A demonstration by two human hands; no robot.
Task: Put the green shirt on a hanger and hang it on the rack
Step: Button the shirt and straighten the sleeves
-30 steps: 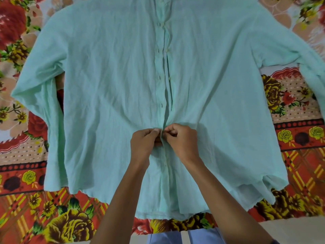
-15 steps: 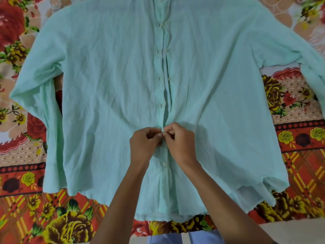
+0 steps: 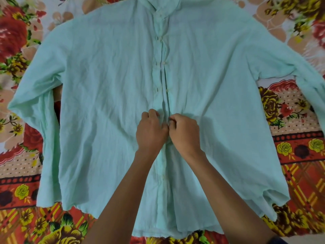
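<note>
Shifted a little up the placket since the earlier frame: left hand (image 3: 151, 132) and right hand (image 3: 184, 133), now knuckle to knuckle, fingers curled and pinching the two front edges of the green shirt (image 3: 105, 95) together at mid-chest. Nearer than the hands, a fastened button (image 3: 163, 176) on the closed lower front, then the wavy hem over the floral bedsheet (image 3: 299, 164). Beyond the hands, front edges parted in a thin gap with unfastened buttons running up to the collar (image 3: 159, 5), sleeves spread flat to both sides of the hands.
</note>
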